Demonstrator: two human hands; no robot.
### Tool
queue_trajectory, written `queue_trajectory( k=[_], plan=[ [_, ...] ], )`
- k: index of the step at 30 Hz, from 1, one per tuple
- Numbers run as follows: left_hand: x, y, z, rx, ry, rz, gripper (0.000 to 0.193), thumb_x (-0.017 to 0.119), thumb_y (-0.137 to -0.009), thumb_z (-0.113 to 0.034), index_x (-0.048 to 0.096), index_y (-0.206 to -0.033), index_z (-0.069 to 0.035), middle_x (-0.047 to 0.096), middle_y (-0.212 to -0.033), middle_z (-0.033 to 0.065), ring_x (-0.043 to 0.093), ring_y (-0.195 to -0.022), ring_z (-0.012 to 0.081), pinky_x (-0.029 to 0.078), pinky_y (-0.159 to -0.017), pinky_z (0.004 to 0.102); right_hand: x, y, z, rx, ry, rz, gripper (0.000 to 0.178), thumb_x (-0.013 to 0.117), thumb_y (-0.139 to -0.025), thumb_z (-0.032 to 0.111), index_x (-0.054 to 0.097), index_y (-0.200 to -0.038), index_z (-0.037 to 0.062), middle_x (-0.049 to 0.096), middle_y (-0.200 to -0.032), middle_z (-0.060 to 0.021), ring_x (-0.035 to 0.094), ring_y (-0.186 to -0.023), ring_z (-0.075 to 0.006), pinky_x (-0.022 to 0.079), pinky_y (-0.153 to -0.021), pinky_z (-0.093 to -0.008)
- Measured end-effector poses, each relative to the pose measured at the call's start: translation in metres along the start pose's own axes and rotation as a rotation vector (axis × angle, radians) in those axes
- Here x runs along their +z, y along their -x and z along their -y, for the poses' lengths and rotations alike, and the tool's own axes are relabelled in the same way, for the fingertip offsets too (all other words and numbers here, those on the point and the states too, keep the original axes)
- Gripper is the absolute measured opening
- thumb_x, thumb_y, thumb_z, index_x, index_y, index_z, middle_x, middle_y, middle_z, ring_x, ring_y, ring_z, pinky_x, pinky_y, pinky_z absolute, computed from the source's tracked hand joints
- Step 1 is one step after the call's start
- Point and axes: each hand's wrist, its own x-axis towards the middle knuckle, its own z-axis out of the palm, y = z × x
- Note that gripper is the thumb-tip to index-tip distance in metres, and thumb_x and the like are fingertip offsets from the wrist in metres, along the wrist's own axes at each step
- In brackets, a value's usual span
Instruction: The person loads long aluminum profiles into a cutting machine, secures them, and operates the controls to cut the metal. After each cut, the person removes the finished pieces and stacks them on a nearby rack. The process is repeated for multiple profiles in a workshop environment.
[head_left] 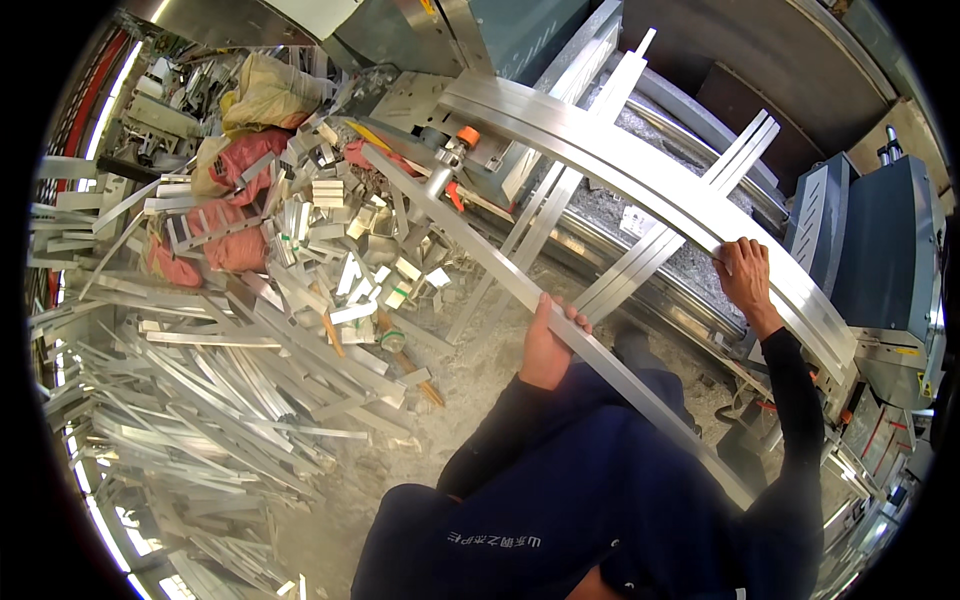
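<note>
My left hand (548, 342) is closed round a long, narrow aluminium bar (640, 392). The bar slants from the machine's left side down across my lap to the lower right. My right hand (745, 275) has its fingers curled over the near edge of a wide, pale aluminium profile (630, 165), which looks curved in this view. That profile lies across several thinner bars (628, 272) that stick out over the machine bed. My right palm and thumb are partly hidden. Between the two hands, the thinner bars reach toward my knees.
A valve with an orange knob (468, 135) and red lever (455, 196) stands beside the held bar. Metal offcuts (330, 195) and long scrap strips (200, 390) cover the floor at left, near red sacks (238, 238). A dark blue-grey machine housing (885, 250) stands at right.
</note>
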Motion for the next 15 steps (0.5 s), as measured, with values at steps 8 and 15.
queue_trajectory(
  k=[8,15],
  plan=[
    [0.0,0.004,0.002,-0.003,-0.001,-0.014,0.031,0.047,-0.097,-0.041,0.043,-0.101,-0.011,0.05,-0.082,0.005,0.051,-0.081,0.0225,0.046,-0.078,0.0414,0.007,-0.01,0.014,-0.015,0.066,-0.065,0.067,0.077,-0.071,0.016,0.046,-0.129,0.0118,0.039,-0.139,-0.0147,0.035,-0.132,-0.0298,0.026,-0.11,-0.0449],
    [0.008,0.009,0.0,-0.004,-0.032,-0.005,0.031,0.045,-0.097,-0.043,0.043,-0.1,-0.011,0.049,-0.081,0.0048,0.052,-0.082,0.0225,0.046,-0.079,0.0413,0.014,-0.023,0.011,0.21,0.027,-0.015,0.089,0.084,-0.063,0.029,0.039,-0.138,0.0134,0.033,-0.146,-0.0115,0.027,-0.137,-0.0307,0.02,-0.114,-0.0463]
  ],
)
